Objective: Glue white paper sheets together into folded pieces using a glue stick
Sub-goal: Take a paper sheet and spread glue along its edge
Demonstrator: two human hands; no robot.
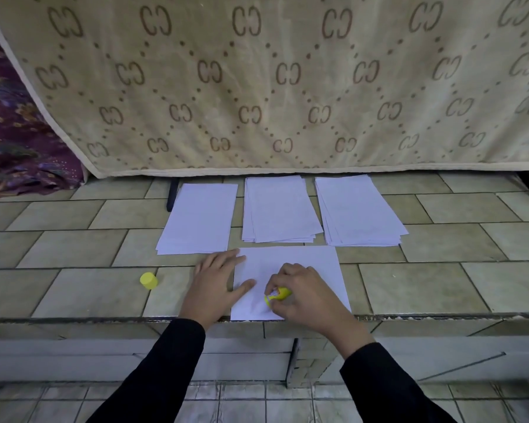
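- I see my left hand [217,282] lying flat with straight, spread fingers. Its fingertips and thumb press the left edge of a white paper sheet [306,259], and the palm sits on the tiled surface [74,288].
- My right hand [307,297] is curled round a yellow glue stick [280,295]. It holds the stick tilted, with the tip down against the sheet near its front left part.
- The sheet lies under both hands, and its near edge reaches the front lip of the surface.
- A yellow cap [148,280] lies on the tiles well to the left of my left hand, apart from any paper.
- Beyond my hands there are three lots of white paper in a row. A single-looking sheet [199,218] is past my left hand, a loose stack [280,209] is straight ahead, and another stack [359,209] is past my right hand.
- The surface is laid with pale greenish rectangular tiles and dark grout, and its front edge looks worn.
- Behind the papers hangs a beige cloth [257,87] with a repeated letter-and-dot pattern. Black legs [172,193] show beneath its hem.
- A purple patterned fabric [13,132] bunches at the far left.
- Both my sleeves [165,370] are black. The floor [242,401] below them is tiled.
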